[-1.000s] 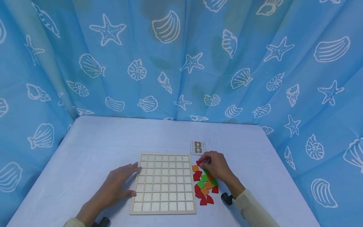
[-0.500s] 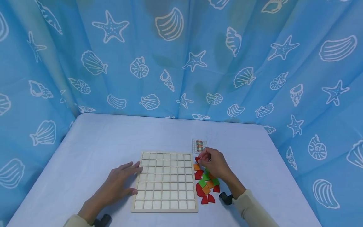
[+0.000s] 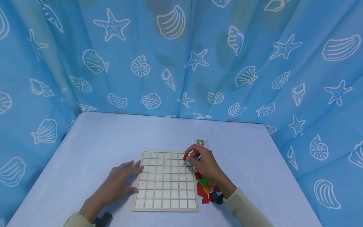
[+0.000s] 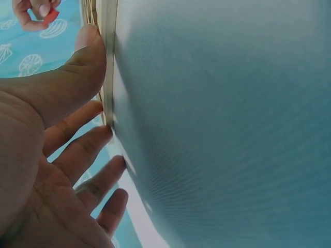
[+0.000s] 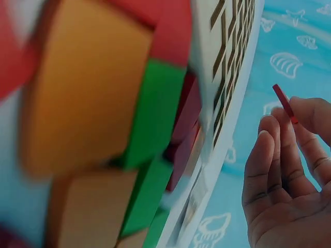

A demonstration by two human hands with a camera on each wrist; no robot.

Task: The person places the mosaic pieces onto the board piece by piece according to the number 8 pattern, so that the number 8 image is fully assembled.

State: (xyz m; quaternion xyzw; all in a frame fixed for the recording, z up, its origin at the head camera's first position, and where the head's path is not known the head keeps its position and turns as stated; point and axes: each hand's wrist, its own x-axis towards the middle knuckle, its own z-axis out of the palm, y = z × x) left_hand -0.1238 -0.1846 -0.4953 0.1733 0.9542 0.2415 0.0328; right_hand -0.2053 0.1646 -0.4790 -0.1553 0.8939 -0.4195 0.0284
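A pale wooden grid board lies flat on the table. Its left edge meets the thumb and fingertips of my left hand, whose fingers are spread and nearly straight. In the left wrist view the thumb lies along the board's side. Over the board's upper right squares, my right hand pinches a red fan-shaped tile between thumb and fingers. Seen edge-on in the right wrist view, that red tile is thin and raised above the board.
Right of the board lies a loose pile of red, green and orange tiles, partly under my right forearm. Behind my right hand is a small pattern card. A blue shell-print curtain hangs behind the white table.
My right hand has carried the red tile left from the top of the pile to over the board's upper right. The left hand stays at the board's edge.
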